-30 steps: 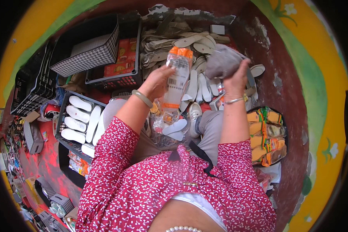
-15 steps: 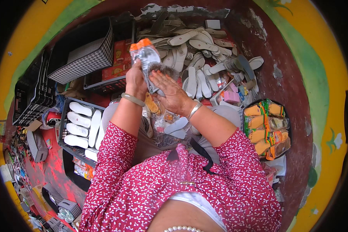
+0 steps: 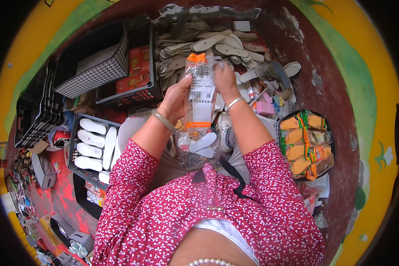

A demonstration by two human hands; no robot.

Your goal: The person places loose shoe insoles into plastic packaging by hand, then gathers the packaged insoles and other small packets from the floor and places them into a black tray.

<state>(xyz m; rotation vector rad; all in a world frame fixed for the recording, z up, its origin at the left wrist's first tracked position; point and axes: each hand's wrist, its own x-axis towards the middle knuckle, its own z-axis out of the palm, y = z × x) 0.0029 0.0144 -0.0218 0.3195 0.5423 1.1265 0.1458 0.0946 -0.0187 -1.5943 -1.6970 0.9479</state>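
Observation:
Upright in front of me is a clear plastic package (image 3: 201, 95) with an orange top, an orange lower band and a white printed panel. My left hand (image 3: 178, 98) grips its left edge, thumb on the face. At the upper right edge, my right hand (image 3: 226, 80) is closed and slightly blurred. A grey cloth (image 3: 217, 62) shows at its fingers, mostly hidden by hand and package. Beneath the package, a pair of pale insoles (image 3: 203, 144) lies on plastic wrapping between my legs.
Loose white insoles (image 3: 217, 42) are heaped at the back. A crate of white insoles (image 3: 91, 138) stands at left, with a checked bin (image 3: 95, 66) and a black crate (image 3: 133, 95) behind it. A bin of packaged orange insoles (image 3: 299, 146) is at right, near a pink box (image 3: 265, 108).
The package has moved right and turned upright, its printed side now showing. My right hand has slid from the package's face to its upper right edge with the cloth.

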